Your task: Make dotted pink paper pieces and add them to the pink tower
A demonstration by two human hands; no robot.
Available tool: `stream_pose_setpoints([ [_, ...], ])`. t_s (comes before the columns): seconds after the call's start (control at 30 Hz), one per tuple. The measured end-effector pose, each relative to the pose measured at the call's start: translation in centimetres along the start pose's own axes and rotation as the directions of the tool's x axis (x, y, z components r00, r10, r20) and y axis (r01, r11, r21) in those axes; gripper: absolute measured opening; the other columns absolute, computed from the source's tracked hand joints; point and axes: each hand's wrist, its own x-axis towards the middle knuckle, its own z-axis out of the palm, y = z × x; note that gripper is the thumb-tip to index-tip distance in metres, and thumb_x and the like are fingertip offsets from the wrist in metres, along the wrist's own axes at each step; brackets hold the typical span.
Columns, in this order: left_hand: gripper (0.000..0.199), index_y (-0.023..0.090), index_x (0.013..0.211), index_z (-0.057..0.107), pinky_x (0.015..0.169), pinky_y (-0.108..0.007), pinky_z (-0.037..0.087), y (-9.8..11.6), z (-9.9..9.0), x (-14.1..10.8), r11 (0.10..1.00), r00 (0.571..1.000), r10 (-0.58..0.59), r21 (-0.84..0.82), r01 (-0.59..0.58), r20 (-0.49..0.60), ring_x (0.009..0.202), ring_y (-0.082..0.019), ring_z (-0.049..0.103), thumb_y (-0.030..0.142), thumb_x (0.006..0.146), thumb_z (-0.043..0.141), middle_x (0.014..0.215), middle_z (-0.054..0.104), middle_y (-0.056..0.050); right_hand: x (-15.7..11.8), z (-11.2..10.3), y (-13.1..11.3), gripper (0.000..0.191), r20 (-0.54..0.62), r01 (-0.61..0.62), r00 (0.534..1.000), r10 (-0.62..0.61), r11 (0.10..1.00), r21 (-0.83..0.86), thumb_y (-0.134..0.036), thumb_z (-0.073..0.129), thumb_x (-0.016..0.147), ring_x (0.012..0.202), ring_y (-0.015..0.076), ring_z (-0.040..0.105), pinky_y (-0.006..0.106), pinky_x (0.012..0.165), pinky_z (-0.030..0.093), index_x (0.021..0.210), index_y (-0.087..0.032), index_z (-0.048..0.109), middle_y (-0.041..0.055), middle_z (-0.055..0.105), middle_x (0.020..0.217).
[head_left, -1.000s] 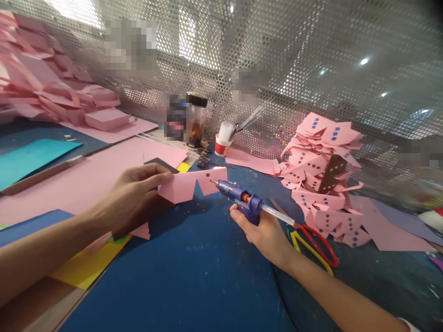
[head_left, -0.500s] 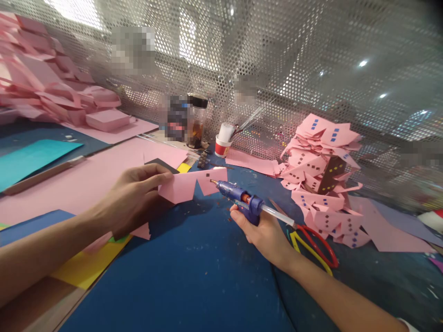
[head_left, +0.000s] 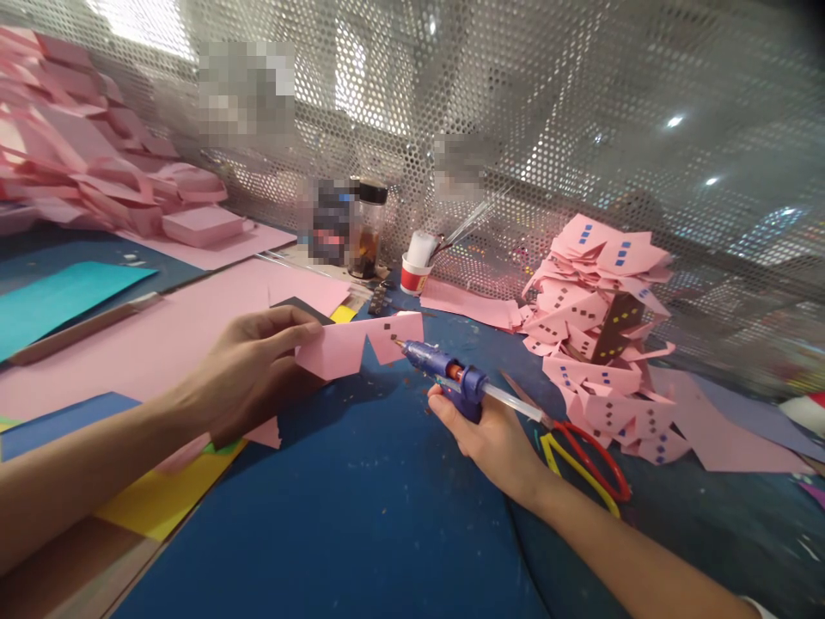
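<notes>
My left hand point(head_left: 271, 348) pinches the left end of a notched pink paper piece point(head_left: 341, 346), held above the blue table point(head_left: 361, 516). A small dark square sits near the top of the piece's right part. My right hand point(head_left: 486, 430) is wrapped round a blue glue gun point(head_left: 451, 370), and a clear glue stick point(head_left: 512, 402) sticks out of its back. The gun's nozzle points left, at the right part of the pink paper, close to the dark square. Whether the nozzle touches the paper I cannot tell.
Scissors point(head_left: 589, 460) with red and yellow handles lie beside my right wrist. Behind them rises a stack of dotted pink pieces point(head_left: 599, 335). A red and white cup point(head_left: 414, 273) and a jar point(head_left: 366, 232) stand at the back. Pink paper shapes point(head_left: 96, 155) are heaped at the left.
The glue gun's nozzle has shifted slightly down. A second small dark mark now shows beside the nozzle, below the first square. My left hand and the paper look almost unmoved.
</notes>
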Motion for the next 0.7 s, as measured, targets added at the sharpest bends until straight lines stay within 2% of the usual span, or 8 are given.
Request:
stream_pose_setpoints([
  [0.37,0.026,0.021,0.079,0.068,0.055,-0.015,0.041,0.22,0.12,-0.15,1.0,1.0,0.004,0.023,-0.004,0.004,0.067,-0.01,0.054,0.046,0.078,0.074,0.072,0.061,0.004,0.01,0.02,-0.09,0.035,0.006,0.006,1.0,-0.006,1.0,-0.001,-0.052,0.055,0.093,0.045,0.01,0.045,0.022,0.046,0.042,0.096,-0.018,0.067,-0.0043,0.051,0.057],
  [0.7,0.028,0.02,0.079,0.068,0.056,-0.015,0.039,0.01,0.14,-0.03,1.0,1.0,-0.002,-0.009,0.002,0.022,0.066,-0.01,0.052,0.047,0.076,0.076,0.072,0.062,0.003,0.02,0.06,0.13,0.038,0.015,-0.012,1.0,0.012,1.0,0.0,-0.053,0.055,0.093,0.046,0.0103,0.047,0.023,0.048,0.044,0.101,-0.019,0.067,-0.0044,0.053,0.058],
])
